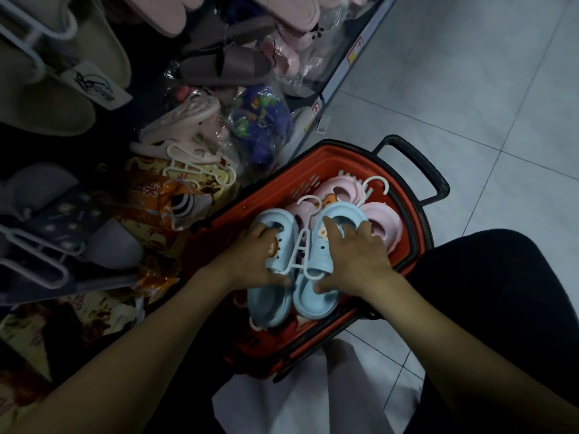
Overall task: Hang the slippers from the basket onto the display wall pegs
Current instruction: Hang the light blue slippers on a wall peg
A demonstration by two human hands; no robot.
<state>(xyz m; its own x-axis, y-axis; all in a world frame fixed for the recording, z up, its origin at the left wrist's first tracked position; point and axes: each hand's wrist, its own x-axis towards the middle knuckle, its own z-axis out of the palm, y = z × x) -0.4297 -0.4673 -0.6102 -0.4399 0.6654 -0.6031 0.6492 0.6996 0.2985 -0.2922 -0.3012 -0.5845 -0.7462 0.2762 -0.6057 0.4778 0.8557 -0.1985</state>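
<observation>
A red basket [416, 214] with a black handle [429, 173] stands on the floor beside the shelf. Inside lies a pair of light blue slippers [316, 296] joined on a white hanger [302, 245], on top of pink slippers [380, 220] with their own white hook. My left hand [250, 261] grips the left blue slipper, fingers in its opening and thumb at its side. My right hand [357, 258] grips the right blue slipper the same way. Both slippers still rest in the basket.
Hung slippers fill the display at left: beige ones [56, 89], grey ones [62, 233], brown and pink pairs [225, 64] above. Bagged goods and pink slippers on hangers [188, 145] pile on the low shelf. Grey tiled floor [470, 89] lies to the right; my dark trouser leg [501, 308] is beside the basket.
</observation>
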